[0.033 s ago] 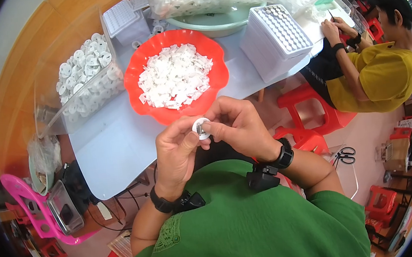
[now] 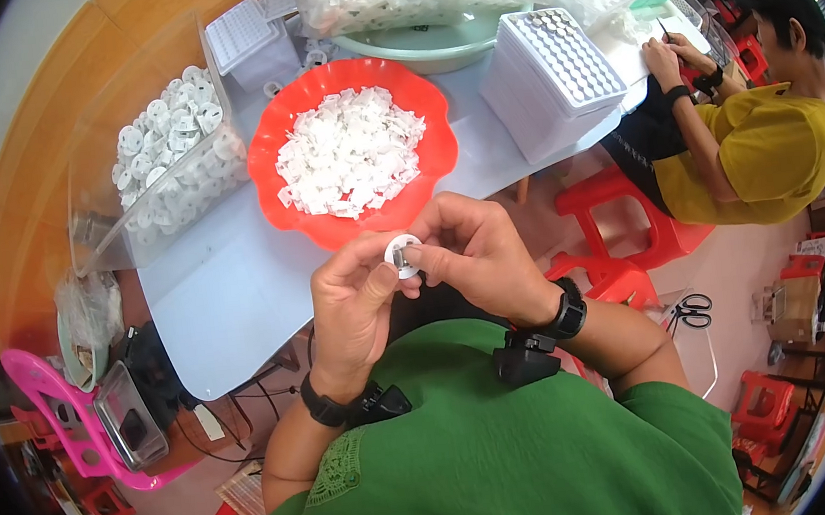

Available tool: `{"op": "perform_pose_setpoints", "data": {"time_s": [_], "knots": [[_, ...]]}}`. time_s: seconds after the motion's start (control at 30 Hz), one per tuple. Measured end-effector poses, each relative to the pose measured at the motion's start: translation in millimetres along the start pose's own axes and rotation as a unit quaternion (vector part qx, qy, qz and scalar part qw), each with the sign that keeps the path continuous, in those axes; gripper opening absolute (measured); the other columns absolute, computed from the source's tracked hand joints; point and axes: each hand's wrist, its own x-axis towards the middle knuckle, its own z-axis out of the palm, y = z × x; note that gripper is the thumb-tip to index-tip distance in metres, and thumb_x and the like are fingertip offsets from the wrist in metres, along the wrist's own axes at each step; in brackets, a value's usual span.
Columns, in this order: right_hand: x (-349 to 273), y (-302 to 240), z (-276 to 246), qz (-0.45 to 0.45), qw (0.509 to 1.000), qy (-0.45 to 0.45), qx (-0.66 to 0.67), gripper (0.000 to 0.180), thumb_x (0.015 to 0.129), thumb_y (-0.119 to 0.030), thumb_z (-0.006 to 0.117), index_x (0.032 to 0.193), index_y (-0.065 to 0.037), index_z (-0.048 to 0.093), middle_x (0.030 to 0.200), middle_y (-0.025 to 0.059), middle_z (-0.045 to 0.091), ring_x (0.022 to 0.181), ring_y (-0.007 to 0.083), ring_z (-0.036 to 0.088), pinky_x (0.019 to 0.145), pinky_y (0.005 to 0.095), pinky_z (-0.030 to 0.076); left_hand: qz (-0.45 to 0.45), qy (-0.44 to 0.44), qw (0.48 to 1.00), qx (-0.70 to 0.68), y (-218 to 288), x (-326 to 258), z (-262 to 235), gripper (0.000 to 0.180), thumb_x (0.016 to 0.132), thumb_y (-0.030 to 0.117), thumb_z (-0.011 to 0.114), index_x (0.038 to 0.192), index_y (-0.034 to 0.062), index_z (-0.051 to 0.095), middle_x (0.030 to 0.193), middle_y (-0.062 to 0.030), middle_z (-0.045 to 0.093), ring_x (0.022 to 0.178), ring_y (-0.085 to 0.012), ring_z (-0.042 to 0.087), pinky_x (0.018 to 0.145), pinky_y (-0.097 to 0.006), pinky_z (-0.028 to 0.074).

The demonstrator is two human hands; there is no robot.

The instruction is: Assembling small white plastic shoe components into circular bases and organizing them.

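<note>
L hand (image 2: pixel 345 300) and R hand (image 2: pixel 489 261) meet in front of the chest, approx. in the middle of my view, and both have hold of one small white disc (image 2: pixel 394 248). L thumb and fingers are pinched closed at the left rim of it; R hand has its fingers curled around the right side, w/ the thumb lying over the face. So neither hand is nearer, both touch it.

The disc is round, so I give it no long axis; its face is turned up, more or less to the cam. On this face I see a small grey metal bit (image 2: pixel 400 258), w/ its longer side pointing approx. away from the body. For me the key relation is R thumb vs. this bit: the tip is right beside it or partly on it, but I can't tell if it presses, b/c the part is too small.

The disc is held in the air, on the body side of the red bowl (image 2: pixel 274 186), which stands on the table (image 2: pixel 208 324) just beyond the fingers, a bit to the left, w/ many white pieces (image 2: pixel 351 153) inside.

Vs. the earlier frame, I find almost no diff.: both hands, disc and bowl keep the same place, and the grip looks the same.
</note>
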Motion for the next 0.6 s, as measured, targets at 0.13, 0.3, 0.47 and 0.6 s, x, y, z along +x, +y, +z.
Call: {"op": "perform_pose_setpoints", "data": {"time_s": [0.13,0.3,0.47,0.6], "knots": [[0.3,0.0,6.5,0.051,0.993,0.019,0.101,0.01,0.086,-0.007,0.064,0.087,0.0,0.057,0.075,0.002,0.059,0.065,0.0052,0.055,0.055,0.02,0.045,0.02,0.011,1.0,0.009,-3.0,0.5,-0.6,0.024,0.089,0.009,0.062,0.109,-0.0043,0.06,0.096,-0.0099,0.065,0.077,-0.0134,0.06,0.068,-0.027,0.052],[3.0,4.5,2.2,0.074,0.978,-0.012,0.195,0.009,0.086,-0.007,0.063,0.089,0.001,0.058,0.077,0.0025,0.061,0.066,0.0065,0.057,0.054,0.021,0.046,0.003,-0.002,1.0,-0.007,-1.1,3.7,-5.9,0.025,0.089,0.009,0.062,0.111,-0.0036,0.059,0.096,-0.0104,0.065,0.077,-0.0136,0.061,0.069,-0.027,0.051],[4.5,-11.2,0.7,-0.099,0.991,0.021,-0.088,0.008,0.081,-0.004,0.065,0.088,-0.001,0.06,0.077,0.0045,0.058,0.062,0.0115,0.057,0.052,0.0247,0.045,-0.011,-0.009,0.999,-0.04,0.9,5.8,-9.2,0.028,0.088,0.012,0.064,0.111,-0.0029,0.058,0.097,-0.0109,0.065,0.077,-0.014,0.061,0.067,-0.027,0.051],[13.8,-6.0,-3.4,-0.45,0.787,0.072,-0.415,0.017,0.069,-0.001,0.068,0.082,-0.002,0.058,0.076,0.0075,0.053,0.058,0.0199,0.055,0.05,0.0295,0.045,0.022,-0.02,1.0,0.01,1.9,3.9,-2.8,0.031,0.085,0.013,0.068,0.11,-0.0032,0.059,0.095,-0.0101,0.064,0.077,-0.0138,0.061,0.067,-0.027,0.052]]}}
